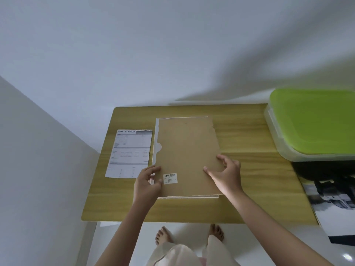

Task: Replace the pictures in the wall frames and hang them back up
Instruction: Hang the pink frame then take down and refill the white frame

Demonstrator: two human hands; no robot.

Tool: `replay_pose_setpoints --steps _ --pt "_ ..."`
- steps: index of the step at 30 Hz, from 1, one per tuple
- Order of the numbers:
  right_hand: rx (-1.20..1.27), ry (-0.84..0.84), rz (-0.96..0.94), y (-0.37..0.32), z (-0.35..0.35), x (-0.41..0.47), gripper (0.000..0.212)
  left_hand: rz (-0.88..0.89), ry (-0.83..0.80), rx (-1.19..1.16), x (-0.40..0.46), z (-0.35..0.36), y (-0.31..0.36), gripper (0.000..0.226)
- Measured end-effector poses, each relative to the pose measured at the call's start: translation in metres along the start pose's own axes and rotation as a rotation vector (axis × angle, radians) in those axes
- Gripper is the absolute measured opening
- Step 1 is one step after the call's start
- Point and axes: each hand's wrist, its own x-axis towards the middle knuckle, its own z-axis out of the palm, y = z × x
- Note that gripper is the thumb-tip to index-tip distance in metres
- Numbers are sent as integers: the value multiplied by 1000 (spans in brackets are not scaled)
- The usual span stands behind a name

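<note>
A picture frame lies face down on the wooden table point(249, 189), its brown backing board point(186, 148) uppermost and slightly askew over the pale frame edge point(156, 131). A barcode sticker point(170, 178) sits near the board's lower left. My left hand point(148, 182) pinches the board's lower left edge, thumb on top. My right hand point(225, 174) grips the board's right edge near the bottom, fingers spread on its surface. A printed sheet headed "SPECIFICATION" point(130, 153) lies flat to the left of the frame.
A clear storage box with a green lid point(315, 121) stands at the table's back right, over a dark object point(318, 171). A black-and-white print point(330, 202) hangs off the right edge. White walls rise behind and to the left. My bare feet point(163, 235) show below the table.
</note>
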Motion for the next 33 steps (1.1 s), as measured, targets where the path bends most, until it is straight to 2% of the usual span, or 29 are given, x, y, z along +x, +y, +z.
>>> replay_pose_setpoints --steps 10,22,33 --pt "-42 9 42 -9 24 -6 58 3 -38 90 17 -14 -16 38" --pt "-210 -49 22 9 28 3 62 31 -104 346 16 -8 -34 49" --pt "-223 -62 -42 23 29 4 65 -1 -192 348 20 -8 -45 57"
